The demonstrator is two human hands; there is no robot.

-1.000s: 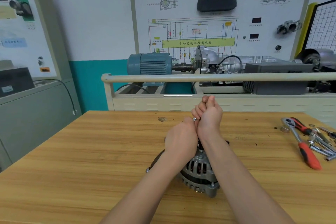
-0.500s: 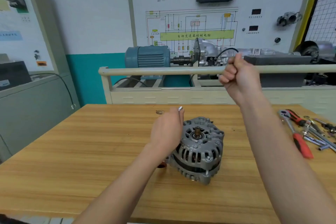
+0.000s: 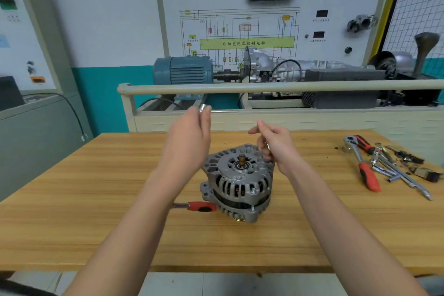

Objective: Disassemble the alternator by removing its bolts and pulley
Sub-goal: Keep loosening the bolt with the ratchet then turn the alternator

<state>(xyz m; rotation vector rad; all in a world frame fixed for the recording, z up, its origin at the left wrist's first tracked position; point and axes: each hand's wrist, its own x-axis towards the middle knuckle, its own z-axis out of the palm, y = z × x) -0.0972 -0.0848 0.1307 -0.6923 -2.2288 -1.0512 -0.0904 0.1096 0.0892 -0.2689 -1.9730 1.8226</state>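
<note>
The grey alternator [image 3: 236, 182] stands on the wooden table [image 3: 96, 199] with its bare shaft [image 3: 242, 160] pointing up. My left hand [image 3: 189, 137] is raised above and to the left of it and pinches a small silver metal piece [image 3: 203, 107] at the fingertips. My right hand [image 3: 276, 144] hovers at the alternator's upper right edge, fingers curled around what looks like a thin silver bolt [image 3: 268, 146]. A loose bolt [image 3: 252, 206] sticks out of the housing at the front right.
A red-handled tool [image 3: 200, 206] lies against the alternator's left side. At the right of the table lie a red-handled ratchet [image 3: 362, 166], extension bars [image 3: 398, 175] and small parts [image 3: 425, 173]. Behind the table stands a training rig with a beige rail [image 3: 288, 86].
Both hands left the top of the alternator. The left hand rose with the silver piece. The right hand swung high to the right, then came down beside the alternator's upper right.
</note>
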